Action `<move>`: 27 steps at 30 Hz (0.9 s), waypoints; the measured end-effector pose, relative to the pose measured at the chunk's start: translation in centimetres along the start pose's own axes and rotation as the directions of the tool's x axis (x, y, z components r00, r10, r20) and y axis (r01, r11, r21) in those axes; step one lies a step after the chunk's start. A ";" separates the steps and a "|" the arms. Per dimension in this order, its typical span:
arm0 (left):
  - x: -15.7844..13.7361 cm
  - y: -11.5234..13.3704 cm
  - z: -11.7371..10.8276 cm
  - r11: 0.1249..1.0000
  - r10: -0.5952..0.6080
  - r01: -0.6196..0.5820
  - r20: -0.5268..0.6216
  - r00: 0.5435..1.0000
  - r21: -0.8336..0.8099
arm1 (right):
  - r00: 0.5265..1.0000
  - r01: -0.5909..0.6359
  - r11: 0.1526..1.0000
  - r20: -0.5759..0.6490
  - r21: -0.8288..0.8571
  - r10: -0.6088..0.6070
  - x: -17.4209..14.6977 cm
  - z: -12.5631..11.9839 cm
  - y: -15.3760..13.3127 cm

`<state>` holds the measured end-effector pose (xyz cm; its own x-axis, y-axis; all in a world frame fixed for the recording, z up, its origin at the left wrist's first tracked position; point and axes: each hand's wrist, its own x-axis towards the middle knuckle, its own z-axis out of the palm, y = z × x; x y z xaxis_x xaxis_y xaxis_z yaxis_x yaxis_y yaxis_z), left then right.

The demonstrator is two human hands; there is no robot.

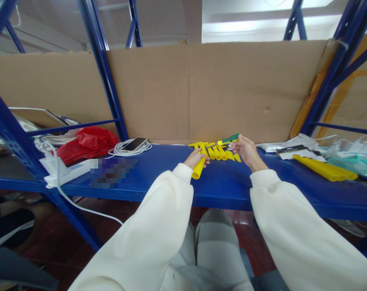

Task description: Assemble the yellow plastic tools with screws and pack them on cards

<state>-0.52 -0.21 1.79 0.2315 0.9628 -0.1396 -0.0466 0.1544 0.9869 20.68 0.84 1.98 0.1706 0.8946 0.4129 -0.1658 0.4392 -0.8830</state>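
Observation:
My left hand is closed around a yellow tube, its round open end tilted down towards me. My right hand is held up to the right with thumb and fingertips pinched together; what lies between them is too small to make out. Right by those fingertips is a tool with a green and yellow handle, its thin shaft pointing left towards the tube. Between my hands, several short yellow tube pieces lie in a row on the blue shelf. Other yellow pieces behind my left hand are partly hidden.
Longer yellow tubes lie at the right, near a black-and-white packet and clear plastic bags. Leftward are a phone on a coiled white cable, a red bag and a white power strip. Cardboard stands behind.

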 end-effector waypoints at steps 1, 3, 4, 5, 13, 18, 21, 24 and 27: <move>0.1 0.0 0.0 1.000 -0.001 0.001 0.003 1.000 -0.001 | 1.000 0.011 1.000 -0.016 -0.025 -0.012 0.0 0.0 0.2; 0.2 -0.1 -0.1 1.000 -0.006 0.006 0.008 1.000 -0.002 | 0.998 0.038 0.996 -0.054 -0.076 -0.042 0.2 -0.1 0.5; 0.3 -0.1 -0.1 1.000 -0.008 0.008 0.009 1.000 -0.002 | 0.996 0.054 0.994 -0.070 -0.094 -0.060 0.2 -0.1 0.6; 0.4 -0.1 -0.1 1.000 -0.010 0.010 0.013 1.000 -0.001 | 0.994 0.066 0.992 -0.084 -0.105 -0.075 0.3 -0.1 0.7; 0.9 -0.3 -0.5 1.000 -0.012 0.011 0.030 0.999 0.006 | 0.991 0.045 0.993 -0.118 -0.112 -0.058 0.2 -0.2 0.5; 1.2 -0.4 -0.6 1.000 -0.015 0.014 0.032 0.999 0.004 | 1.000 0.006 1.000 -0.026 -0.014 -0.006 0.0 -0.1 -0.1; 1.1 -0.3 -0.5 1.000 -0.019 0.018 0.021 1.000 0.005 | 1.000 -0.001 0.999 0.018 0.038 0.000 0.0 0.0 -0.2; 0.9 -0.3 -0.4 1.000 -0.016 0.016 0.016 1.000 0.000 | 1.000 -0.001 0.999 -0.003 0.032 0.001 0.1 0.0 -0.2; 0.7 -0.2 -0.4 1.000 -0.010 0.010 0.030 0.999 0.002 | 0.998 -0.004 1.000 -0.055 0.009 0.004 0.2 -0.1 0.0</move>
<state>-0.70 0.48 1.43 0.2613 0.9540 -0.1468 -0.0424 0.1633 0.9857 20.81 1.07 2.04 0.2229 0.8906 0.3965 -0.1749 0.4367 -0.8825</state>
